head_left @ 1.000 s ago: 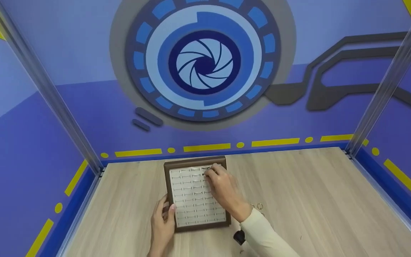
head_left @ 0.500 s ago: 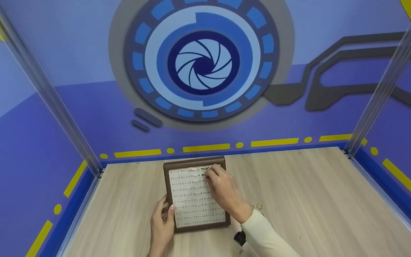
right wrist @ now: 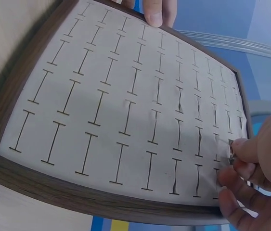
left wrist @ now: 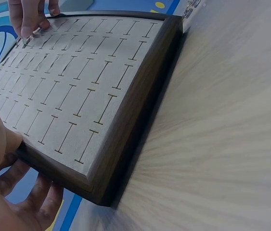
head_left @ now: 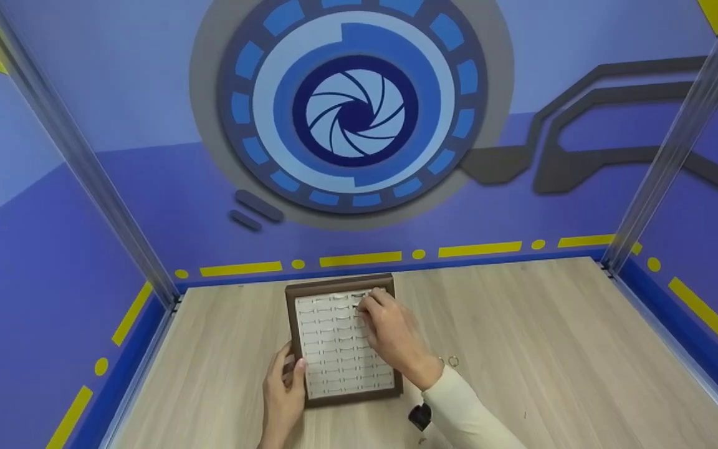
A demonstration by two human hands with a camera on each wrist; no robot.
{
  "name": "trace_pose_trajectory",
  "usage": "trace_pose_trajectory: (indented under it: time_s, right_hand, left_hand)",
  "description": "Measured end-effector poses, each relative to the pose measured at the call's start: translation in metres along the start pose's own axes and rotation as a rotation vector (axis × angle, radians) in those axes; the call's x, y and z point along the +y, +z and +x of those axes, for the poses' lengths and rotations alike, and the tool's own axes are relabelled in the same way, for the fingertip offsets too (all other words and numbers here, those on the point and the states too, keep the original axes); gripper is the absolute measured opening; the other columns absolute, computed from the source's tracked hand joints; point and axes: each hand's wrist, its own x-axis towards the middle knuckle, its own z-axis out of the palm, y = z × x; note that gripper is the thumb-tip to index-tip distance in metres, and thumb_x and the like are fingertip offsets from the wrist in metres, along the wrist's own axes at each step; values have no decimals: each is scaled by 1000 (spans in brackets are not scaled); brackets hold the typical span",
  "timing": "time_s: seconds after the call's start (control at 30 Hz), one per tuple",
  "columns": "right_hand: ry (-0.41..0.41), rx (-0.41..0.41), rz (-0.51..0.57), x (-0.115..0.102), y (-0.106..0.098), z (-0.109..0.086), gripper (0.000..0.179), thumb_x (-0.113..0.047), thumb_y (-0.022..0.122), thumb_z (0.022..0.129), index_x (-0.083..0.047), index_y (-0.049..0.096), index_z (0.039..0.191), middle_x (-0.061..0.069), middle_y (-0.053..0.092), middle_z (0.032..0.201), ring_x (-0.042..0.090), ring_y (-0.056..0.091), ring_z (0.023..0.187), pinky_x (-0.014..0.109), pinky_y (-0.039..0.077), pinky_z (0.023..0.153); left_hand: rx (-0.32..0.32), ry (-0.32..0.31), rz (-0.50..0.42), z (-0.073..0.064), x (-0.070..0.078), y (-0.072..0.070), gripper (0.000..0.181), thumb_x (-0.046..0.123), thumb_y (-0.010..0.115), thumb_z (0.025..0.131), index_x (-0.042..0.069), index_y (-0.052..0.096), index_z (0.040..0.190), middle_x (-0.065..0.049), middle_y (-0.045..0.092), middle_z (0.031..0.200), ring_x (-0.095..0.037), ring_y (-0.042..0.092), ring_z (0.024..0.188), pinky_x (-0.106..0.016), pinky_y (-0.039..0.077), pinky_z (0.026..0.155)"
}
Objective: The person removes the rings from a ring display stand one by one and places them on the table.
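Note:
A brown-framed ring display tray (head_left: 340, 399) with a pale slotted pad stands tilted on the table. My left hand (head_left: 285, 390) grips its left side, thumb over the frame and fingers behind it. At the upper right of the pad, my right hand (head_left: 393, 327) pinches a small ring (right wrist: 231, 150) at one of the slots, mostly hidden by the fingertips. Several slots (right wrist: 179, 98) near that hand bulge slightly apart, while those farther down lie flat. In the left wrist view the right fingertips (left wrist: 27, 31) press down at the pad's far end.
Loose gold-coloured rings (head_left: 454, 360) lie on the wooden table (head_left: 552, 349) just right of the tray, partly behind the right forearm. A black object (head_left: 420, 416) shows beneath the right sleeve (head_left: 468, 408). The patterned back wall (head_left: 359, 243) rises close behind the tray.
Both hands and the tray stay in nearly the same place. Only the right fingers shift very slightly at the upper right slots.

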Motion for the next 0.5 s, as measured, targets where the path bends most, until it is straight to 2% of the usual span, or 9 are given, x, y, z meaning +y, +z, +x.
trace_pose_trajectory:
  time_s: [0.23,0.5]
  right_hand:
    - [6,-32,26,-1,-6,-4,6,-4,74,98,-9,72,96,1,65,92,16,65,80,32,60,69]
    - [-23,20,67,-2,-10,-8,11,1,78,93,-8,73,95,1,65,90,15,65,78,29,59,67]
  left_hand:
    - [8,3,13,0,0,1,47,12,61,110,1,51,154,-23,61,144,-39,66,122,-55,59,104]
    - [12,21,-1,-1,0,0,48,15,61,110,-1,50,154,-25,61,143,-40,66,123,-57,58,104]
